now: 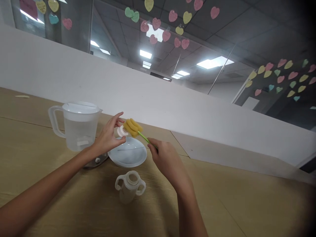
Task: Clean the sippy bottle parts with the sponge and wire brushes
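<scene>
- Left hand [108,136] pinching a small white lid [121,131] above the white bowl [128,154].
- Right hand [165,158] gripping the sponge brush [132,127], yellow head touching the lid.
- Jug [79,126] and two-handled cup [130,186] on the desk [234,204].

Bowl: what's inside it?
The bowl holds clear water; nothing else shows in it. The sponge brush and small white cap hover above its far rim.

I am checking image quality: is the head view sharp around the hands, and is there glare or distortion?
Head view: left hand and sponge brush look slightly soft; ceiling lights reflect brightly in the glass; the horizon tilts, and the right edge darkens. The pitcher reads clearly.
</scene>
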A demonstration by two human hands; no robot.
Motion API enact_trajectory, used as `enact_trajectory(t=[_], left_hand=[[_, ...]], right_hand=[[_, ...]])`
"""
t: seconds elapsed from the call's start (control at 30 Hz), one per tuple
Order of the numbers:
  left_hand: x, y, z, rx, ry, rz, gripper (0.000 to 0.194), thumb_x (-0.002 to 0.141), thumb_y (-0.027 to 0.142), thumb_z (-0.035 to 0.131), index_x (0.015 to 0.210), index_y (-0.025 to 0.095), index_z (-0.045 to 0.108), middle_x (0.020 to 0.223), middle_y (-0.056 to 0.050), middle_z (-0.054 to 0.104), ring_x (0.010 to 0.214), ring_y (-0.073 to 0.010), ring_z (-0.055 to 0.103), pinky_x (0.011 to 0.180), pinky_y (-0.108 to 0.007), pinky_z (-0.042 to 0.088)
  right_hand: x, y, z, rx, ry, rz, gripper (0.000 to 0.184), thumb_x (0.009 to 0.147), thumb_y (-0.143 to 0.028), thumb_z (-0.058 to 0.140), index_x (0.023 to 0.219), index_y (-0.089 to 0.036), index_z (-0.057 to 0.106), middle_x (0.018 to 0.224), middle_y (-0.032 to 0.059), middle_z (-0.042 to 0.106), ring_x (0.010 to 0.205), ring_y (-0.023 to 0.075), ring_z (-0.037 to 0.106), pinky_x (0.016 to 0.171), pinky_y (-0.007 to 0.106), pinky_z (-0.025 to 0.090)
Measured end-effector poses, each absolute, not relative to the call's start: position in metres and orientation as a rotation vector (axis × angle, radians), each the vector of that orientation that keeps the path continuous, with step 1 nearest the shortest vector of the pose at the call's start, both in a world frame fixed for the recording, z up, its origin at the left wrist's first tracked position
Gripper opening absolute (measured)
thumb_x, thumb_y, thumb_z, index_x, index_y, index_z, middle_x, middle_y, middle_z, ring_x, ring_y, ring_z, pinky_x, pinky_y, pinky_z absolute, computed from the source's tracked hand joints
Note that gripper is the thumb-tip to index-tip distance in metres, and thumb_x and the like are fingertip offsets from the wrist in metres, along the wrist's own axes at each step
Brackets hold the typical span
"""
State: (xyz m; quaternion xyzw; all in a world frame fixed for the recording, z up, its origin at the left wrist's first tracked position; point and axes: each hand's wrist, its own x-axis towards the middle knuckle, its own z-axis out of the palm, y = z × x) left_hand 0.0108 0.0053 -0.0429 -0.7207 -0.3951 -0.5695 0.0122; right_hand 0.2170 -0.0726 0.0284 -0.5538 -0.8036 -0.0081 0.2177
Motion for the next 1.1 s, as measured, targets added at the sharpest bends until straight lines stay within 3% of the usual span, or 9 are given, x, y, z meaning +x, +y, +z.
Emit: enact_trajectory(t=[0.37, 0.57, 0.63, 0.77, 1.1], left_hand=[[0.010, 0.002, -0.040, -2.222, -1.237, -1.814, 0.077, 0.066, 0.018, 0.062, 0.136, 0.023, 0.032, 0.119, -0.006, 0.053, 0.094, -0.0174, 0.054, 0.092, -0.037, 0.048], [0.008, 0.001, -0.038, -2.217, -1.277, -1.856, 0.072, 0.067, 0.019, 0.062, 0.134, 0.023, 0.037, 0.119, -0.006, 0.061, 0.101, -0.0203, 0.059, 0.096, -0.041, 0.046], [0.006, 0.002, -0.038, -2.189, -1.218, -1.926, 0.059, 0.070, 0.021, 0.063, 0.126, 0.022, 0.047, 0.114, -0.005, 0.063, 0.104, -0.0201, 0.060, 0.097, -0.040, 0.047], [0.005, 0.002, -0.036, -2.076, -1.118, -2.004, 0.017, 0.075, 0.027, 0.065, 0.090, 0.020, 0.065, 0.108, -0.005, 0.065, 0.103, -0.0197, 0.061, 0.094, -0.039, 0.050], [0.010, 0.001, -0.033, -2.141, -1.107, -2.501, 0.022, 0.073, 0.037, 0.069, 0.079, 0.018, 0.060, 0.111, -0.007, 0.062, 0.111, -0.0213, 0.057, 0.097, -0.037, 0.049]], right_hand=[[0.217, -0.079, 0.029, -1.443, -2.259, 0.064, 0.026, 0.090, -0.015, 0.041, 0.067, -0.019, 0.051, 0.057, -0.0028, 0.048, 0.053, 0.0102, 0.031, 0.052, 0.026, 0.016], [0.219, -0.069, 0.027, -1.529, -2.135, 0.004, 0.021, 0.090, -0.017, 0.040, 0.073, -0.020, 0.050, 0.057, -0.0027, 0.046, 0.053, 0.0112, 0.031, 0.052, 0.026, 0.018], [0.222, -0.069, 0.028, -1.454, -2.131, 0.117, 0.020, 0.092, -0.020, 0.038, 0.075, -0.020, 0.050, 0.057, -0.0033, 0.045, 0.053, 0.0112, 0.035, 0.052, 0.025, 0.020], [0.227, -0.071, 0.031, -1.359, -2.089, 0.323, 0.023, 0.094, -0.028, 0.035, 0.077, -0.021, 0.049, 0.055, -0.0054, 0.043, 0.050, 0.0102, 0.036, 0.051, 0.023, 0.023], [0.227, -0.075, 0.033, -1.373, -2.102, 0.337, 0.023, 0.092, -0.028, 0.035, 0.077, -0.020, 0.050, 0.056, -0.0054, 0.043, 0.051, 0.0100, 0.037, 0.050, 0.024, 0.023]])
